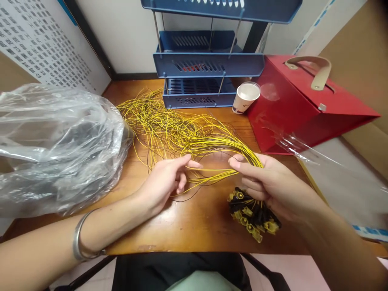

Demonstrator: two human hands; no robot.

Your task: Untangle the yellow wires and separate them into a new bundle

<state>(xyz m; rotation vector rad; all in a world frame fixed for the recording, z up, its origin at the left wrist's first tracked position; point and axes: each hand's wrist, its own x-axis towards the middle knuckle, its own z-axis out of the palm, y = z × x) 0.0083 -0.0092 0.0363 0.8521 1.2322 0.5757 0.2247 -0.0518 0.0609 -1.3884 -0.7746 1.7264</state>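
Observation:
My right hand [266,178] is closed around a bundle of thin yellow and black wires [224,139]. Below that hand hangs a cluster of black wire ends with yellowish clear connectors [247,214]. From the grip the wires run left and spread into a loose tangle on the table. My left hand [166,178] is beside the lower strands, thumb and index finger stretched out and apart, the other fingers curled. It appears to hold nothing; whether its index finger touches a strand I cannot tell.
On the wooden table [194,230], a clear plastic bag [66,145] bulges at the left. Behind the wires stands a blue tiered rack [209,66] with a paper cup [247,97] beside it. A red box [291,97] with a beige handle sits at the right, near clear plastic film [303,151].

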